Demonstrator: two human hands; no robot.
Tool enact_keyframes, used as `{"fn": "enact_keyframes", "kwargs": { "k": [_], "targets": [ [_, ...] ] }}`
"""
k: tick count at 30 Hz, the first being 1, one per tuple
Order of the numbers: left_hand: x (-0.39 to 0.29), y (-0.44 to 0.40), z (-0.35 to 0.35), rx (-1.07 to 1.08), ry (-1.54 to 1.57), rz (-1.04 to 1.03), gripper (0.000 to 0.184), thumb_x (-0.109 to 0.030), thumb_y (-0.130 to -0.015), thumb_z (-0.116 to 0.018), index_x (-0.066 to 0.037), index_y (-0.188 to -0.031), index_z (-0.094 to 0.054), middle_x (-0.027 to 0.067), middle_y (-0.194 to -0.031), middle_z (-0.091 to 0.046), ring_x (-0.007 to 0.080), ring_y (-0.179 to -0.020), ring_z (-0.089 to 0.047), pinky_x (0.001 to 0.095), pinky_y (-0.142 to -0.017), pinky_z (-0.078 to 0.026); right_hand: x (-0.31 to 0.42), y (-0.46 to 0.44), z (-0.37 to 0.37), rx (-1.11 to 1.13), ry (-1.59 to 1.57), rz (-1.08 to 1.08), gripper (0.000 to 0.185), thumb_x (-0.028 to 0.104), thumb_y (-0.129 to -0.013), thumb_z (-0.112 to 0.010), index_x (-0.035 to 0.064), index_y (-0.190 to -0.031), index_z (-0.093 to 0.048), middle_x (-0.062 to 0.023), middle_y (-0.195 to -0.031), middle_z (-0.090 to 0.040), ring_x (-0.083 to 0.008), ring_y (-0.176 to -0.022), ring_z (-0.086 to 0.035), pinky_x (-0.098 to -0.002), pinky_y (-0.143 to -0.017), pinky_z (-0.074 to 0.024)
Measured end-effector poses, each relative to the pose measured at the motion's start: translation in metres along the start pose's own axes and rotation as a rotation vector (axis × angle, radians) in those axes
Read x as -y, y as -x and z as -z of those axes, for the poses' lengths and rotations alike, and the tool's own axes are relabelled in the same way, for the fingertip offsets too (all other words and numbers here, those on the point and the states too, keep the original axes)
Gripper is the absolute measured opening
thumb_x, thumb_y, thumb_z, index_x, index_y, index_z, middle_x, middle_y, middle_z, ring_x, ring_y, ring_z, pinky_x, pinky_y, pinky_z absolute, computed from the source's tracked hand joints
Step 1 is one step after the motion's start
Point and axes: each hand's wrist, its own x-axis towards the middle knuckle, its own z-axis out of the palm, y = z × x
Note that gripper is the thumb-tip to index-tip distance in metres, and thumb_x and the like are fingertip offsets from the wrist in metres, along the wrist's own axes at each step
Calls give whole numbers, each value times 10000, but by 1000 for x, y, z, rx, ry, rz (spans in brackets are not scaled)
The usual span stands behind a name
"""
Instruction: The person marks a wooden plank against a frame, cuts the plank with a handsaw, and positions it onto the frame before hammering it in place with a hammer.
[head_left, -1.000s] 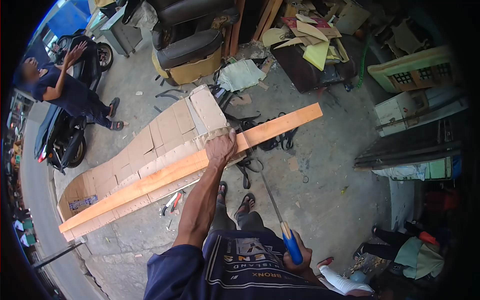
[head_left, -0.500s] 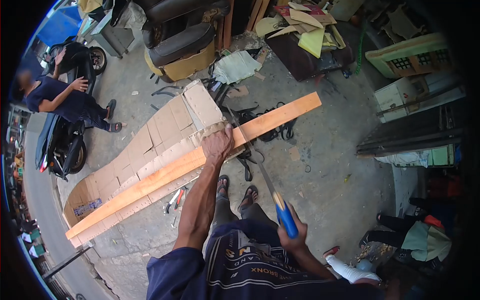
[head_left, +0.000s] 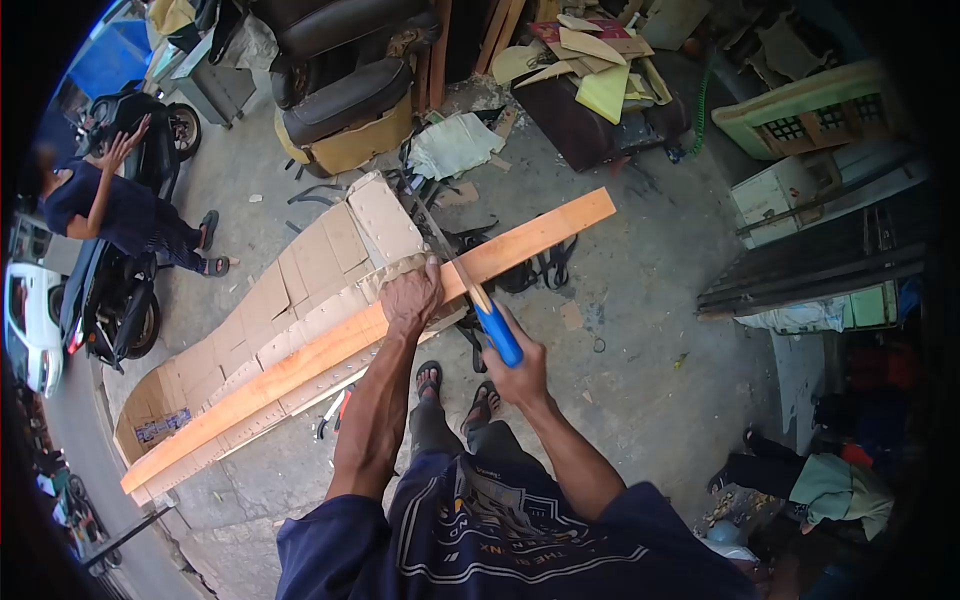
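A long orange-brown wooden plank (head_left: 540, 235) lies at a slant across a cardboard-covered frame (head_left: 300, 265), and its right end sticks out past it. My left hand (head_left: 412, 298) presses down on the plank and grips it, with the thumb close to the saw. In my right hand (head_left: 520, 372) is the blue handle of a handsaw (head_left: 499, 338). The saw blade crosses the plank just right of my left hand, with the handle now near the plank's close edge. The fingertips of my left hand are partly hidden at the far edge.
A worn dark armchair (head_left: 345, 100) and a pile of foam and board scraps (head_left: 600, 60) stand at the back. Black straps (head_left: 555, 262) lie on the floor. A person (head_left: 110, 205) stands beside a motorcycle (head_left: 140, 310) at left; another person (head_left: 840, 490) is at lower right.
My right hand has pushed the saw forward, bringing its handle up close to the plank. My left hand keeps its hold. A white car shows at left, and the standing person's hands have risen.
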Motion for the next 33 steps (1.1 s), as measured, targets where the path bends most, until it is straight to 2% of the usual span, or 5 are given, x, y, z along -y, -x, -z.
{"fn": "enact_keyframes", "kwargs": {
  "k": [3,6,25,29,33],
  "targets": [
    [14,24,-5,-26,-22,-15,696,-528,-1030,-342,9,-878,-757,276,-812,-712,463,-811,-705,540,-820,-534,19,11,13,88,31,-89,690,52,-795,-647,16,-1467,-494,-148,-789,-662,-170,-601,-610,-329,-627,-539],
    [8,5,-16,-237,3,-15,639,-498,-1031,-375,-16,-884,-769,267,-836,-718,455,-836,-708,547,-830,-536,69,139,98,171,133,-20,671,-3,-761,-519,-72,-1428,-499,-221,-1294,-672,-257,-1191,-679,-330,-1020,-505],
    [5,9,-3,-56,-2,-28,684,-514,-1036,-327,-1,-879,-752,269,-827,-713,443,-809,-712,535,-823,-535,21,-37,-14,60,11,43,629,43,-816,-619,24,-1437,-523,-178,-700,-516,-156,-551,-491,-330,-548,-471],
    [10,7,-17,-335,35,-99,667,-520,-1037,-326,-3,-986,-745,265,-911,-724,438,-866,-713,538,-815,-541,51,111,71,97,9,-21,659,-21,-770,-544,-47,-1428,-514,-232,-1251,-686,-267,-1154,-696,-357,-969,-539],
    [6,8,-2,13,16,15,671,-514,-1028,-364,7,-880,-759,281,-807,-706,483,-805,-697,552,-823,-538,64,100,72,95,5,-9,645,-42,-779,-531,-57,-1423,-521,-128,-1061,-728,-112,-816,-644,-257,-771,-522]
  ]
}}
